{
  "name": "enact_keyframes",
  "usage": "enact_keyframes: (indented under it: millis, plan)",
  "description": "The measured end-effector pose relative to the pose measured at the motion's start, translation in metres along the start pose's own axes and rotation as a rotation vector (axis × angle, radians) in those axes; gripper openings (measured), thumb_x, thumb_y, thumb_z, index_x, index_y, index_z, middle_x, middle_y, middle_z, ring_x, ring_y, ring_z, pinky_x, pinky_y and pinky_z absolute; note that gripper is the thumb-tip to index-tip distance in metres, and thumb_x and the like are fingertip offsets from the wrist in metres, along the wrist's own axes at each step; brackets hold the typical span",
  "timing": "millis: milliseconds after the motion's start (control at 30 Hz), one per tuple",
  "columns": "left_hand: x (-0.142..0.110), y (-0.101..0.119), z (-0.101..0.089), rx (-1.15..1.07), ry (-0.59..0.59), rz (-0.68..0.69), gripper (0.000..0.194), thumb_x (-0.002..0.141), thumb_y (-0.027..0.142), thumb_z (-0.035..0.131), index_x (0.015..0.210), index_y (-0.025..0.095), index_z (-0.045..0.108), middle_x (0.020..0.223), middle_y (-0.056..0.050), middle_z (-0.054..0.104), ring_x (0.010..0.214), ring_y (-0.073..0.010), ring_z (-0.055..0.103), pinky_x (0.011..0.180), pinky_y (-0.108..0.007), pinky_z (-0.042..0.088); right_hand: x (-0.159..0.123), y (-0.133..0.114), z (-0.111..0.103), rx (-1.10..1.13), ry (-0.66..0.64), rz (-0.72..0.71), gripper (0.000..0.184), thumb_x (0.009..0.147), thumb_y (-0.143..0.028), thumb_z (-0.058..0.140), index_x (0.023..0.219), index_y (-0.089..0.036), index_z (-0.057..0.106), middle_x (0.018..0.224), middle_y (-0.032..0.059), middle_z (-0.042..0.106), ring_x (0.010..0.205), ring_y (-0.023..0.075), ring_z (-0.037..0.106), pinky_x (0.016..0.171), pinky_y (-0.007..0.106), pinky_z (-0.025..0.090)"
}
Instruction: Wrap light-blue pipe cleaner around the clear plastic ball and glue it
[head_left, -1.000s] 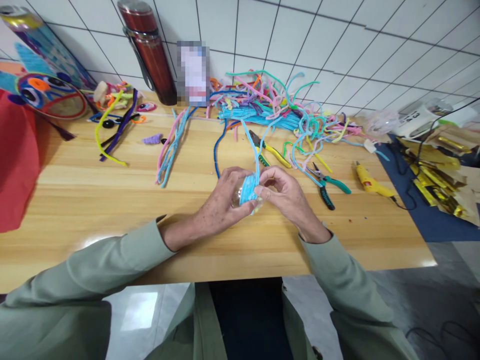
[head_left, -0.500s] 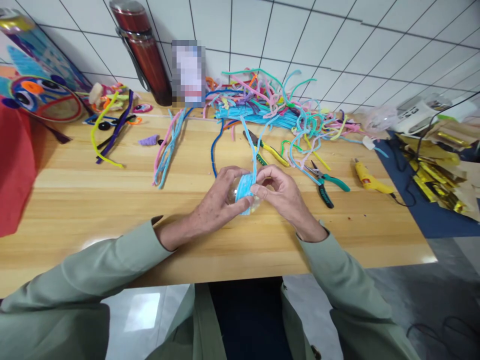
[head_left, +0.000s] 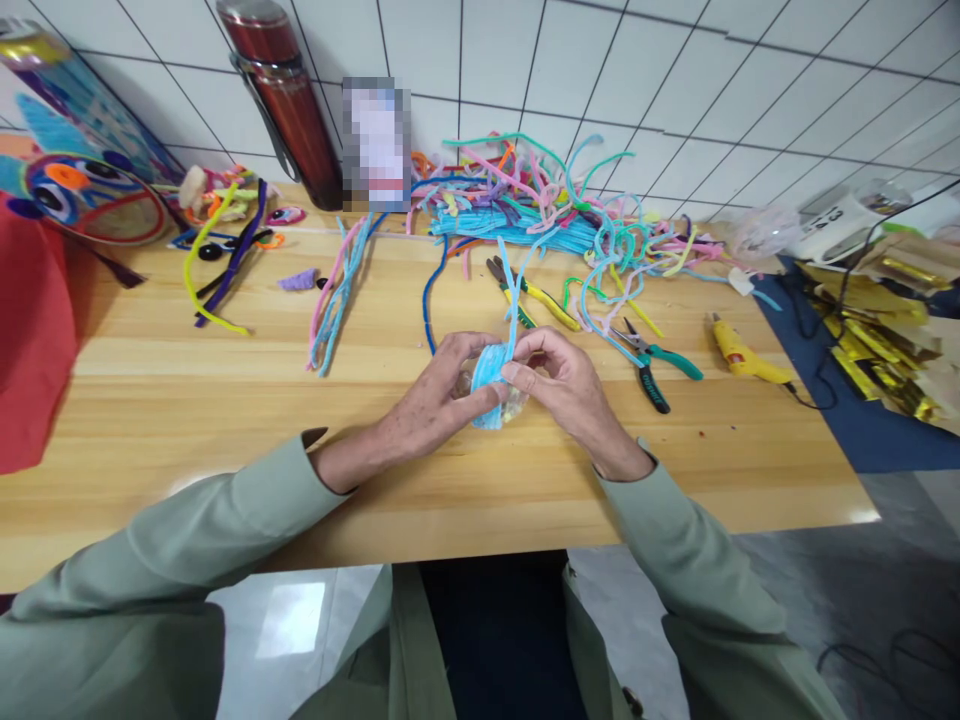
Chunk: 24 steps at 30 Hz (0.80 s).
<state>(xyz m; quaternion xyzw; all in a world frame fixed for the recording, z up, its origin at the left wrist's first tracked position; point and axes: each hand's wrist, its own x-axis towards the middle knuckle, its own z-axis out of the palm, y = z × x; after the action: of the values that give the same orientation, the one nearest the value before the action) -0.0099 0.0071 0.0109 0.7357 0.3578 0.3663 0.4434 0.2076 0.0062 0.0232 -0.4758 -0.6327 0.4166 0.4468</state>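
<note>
My left hand is wrapped round a clear, rounded plastic piece with light blue pipe cleaner wound about its middle in side-by-side turns. The loose end of the pipe cleaner stands up in a bent loop above the winding. My right hand pinches the pipe cleaner at the right edge of the winding, thumb against the finger. The far side of the plastic piece is hidden by my fingers. Just beyond lie yellow-handled pliers, and to the right green-and-black pliers.
A heap of coloured pipe cleaners lies along the wall. A yellow glue gun rests at the right, its cord running off the table. At the back left stand a red thermos and a blurred upright panel. Pipe-cleaner pieces lie left.
The upright pipe-cleaner end has tilted slightly, its tip moving right and down. Both hands keep nearly the same place and grip.
</note>
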Motion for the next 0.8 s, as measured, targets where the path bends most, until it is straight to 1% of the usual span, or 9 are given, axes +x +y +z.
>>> enact_keyframes:
  millis: [100,167,267,333,400,467,567,667,800]
  plan:
    - [-0.001,0.000,0.002,-0.086,0.021,-0.054,0.044,0.100,0.042,0.072,0.138,0.028,0.056,0.140,-0.009,0.061,0.131,-0.0271,0.061,0.111,-0.048,0.054,-0.001,-0.001,-0.001,-0.017,-0.011,-0.010,0.024,0.091,-0.047,0.080,0.090,-0.027,0.067,0.099,0.0037,0.071,0.095,0.0232,0.066,0.084,0.040,0.054]
    - [0.000,0.000,0.003,-0.166,0.048,-0.095,0.044,0.098,0.042,0.073,0.136,0.027,0.056,0.138,-0.010,0.062,0.130,-0.0271,0.062,0.104,-0.045,0.058,-0.003,-0.004,-0.002,-0.036,-0.034,-0.045,0.020,0.093,-0.045,0.078,0.096,-0.027,0.068,0.107,0.0045,0.072,0.104,0.0251,0.067,0.091,0.042,0.055]
    - [0.000,0.000,0.006,-0.255,0.103,-0.156,0.043,0.097,0.042,0.074,0.132,0.027,0.055,0.137,-0.009,0.063,0.127,-0.0266,0.064,0.095,-0.039,0.060,-0.007,-0.010,-0.004,-0.116,-0.062,-0.154,0.022,0.092,-0.039,0.080,0.109,-0.030,0.069,0.123,0.0056,0.072,0.121,0.0281,0.066,0.104,0.048,0.054]
    - [0.001,-0.002,0.007,-0.267,0.156,-0.172,0.042,0.096,0.043,0.074,0.130,0.026,0.055,0.135,-0.009,0.063,0.126,-0.0259,0.064,0.092,-0.037,0.060,-0.010,-0.012,-0.003,-0.202,-0.060,-0.246,0.023,0.091,-0.031,0.080,0.112,-0.031,0.069,0.129,0.0066,0.071,0.129,0.0301,0.064,0.112,0.053,0.052]
    - [0.001,-0.005,0.008,-0.265,0.204,-0.171,0.043,0.096,0.043,0.074,0.130,0.027,0.055,0.134,-0.008,0.063,0.124,-0.0252,0.065,0.092,-0.037,0.059,-0.011,-0.014,-0.003,-0.276,-0.069,-0.313,0.023,0.092,-0.026,0.078,0.112,-0.032,0.069,0.132,0.0076,0.069,0.132,0.0318,0.063,0.115,0.057,0.050]
    - [0.000,-0.007,0.009,-0.252,0.224,-0.161,0.043,0.096,0.042,0.074,0.131,0.027,0.054,0.133,-0.008,0.064,0.122,-0.0245,0.065,0.092,-0.037,0.060,-0.012,-0.013,-0.002,-0.322,-0.101,-0.344,0.025,0.092,-0.024,0.077,0.114,-0.033,0.070,0.136,0.0082,0.068,0.134,0.0329,0.063,0.117,0.059,0.049]
    - [-0.001,-0.009,0.010,-0.219,0.212,-0.140,0.041,0.097,0.041,0.073,0.131,0.027,0.054,0.131,-0.008,0.063,0.121,-0.0240,0.065,0.090,-0.036,0.060,-0.011,-0.011,-0.003,-0.348,-0.145,-0.368,0.031,0.092,-0.025,0.078,0.121,-0.033,0.070,0.141,0.0094,0.066,0.138,0.0338,0.062,0.118,0.060,0.049]
    - [-0.001,-0.006,0.009,-0.222,0.178,-0.142,0.041,0.098,0.041,0.072,0.132,0.027,0.054,0.131,-0.009,0.062,0.122,-0.0242,0.063,0.091,-0.036,0.060,-0.009,-0.009,-0.005,-0.364,-0.159,-0.386,0.037,0.091,-0.025,0.079,0.126,-0.032,0.069,0.143,0.0103,0.066,0.139,0.0340,0.062,0.119,0.060,0.049]
    - [-0.001,-0.004,0.006,-0.225,0.140,-0.143,0.039,0.100,0.044,0.068,0.133,0.027,0.054,0.136,-0.010,0.061,0.129,-0.0263,0.060,0.100,-0.041,0.060,-0.009,-0.007,-0.007,-0.382,-0.168,-0.385,0.038,0.092,-0.025,0.079,0.128,-0.033,0.068,0.143,0.0099,0.067,0.138,0.0336,0.063,0.119,0.061,0.050]
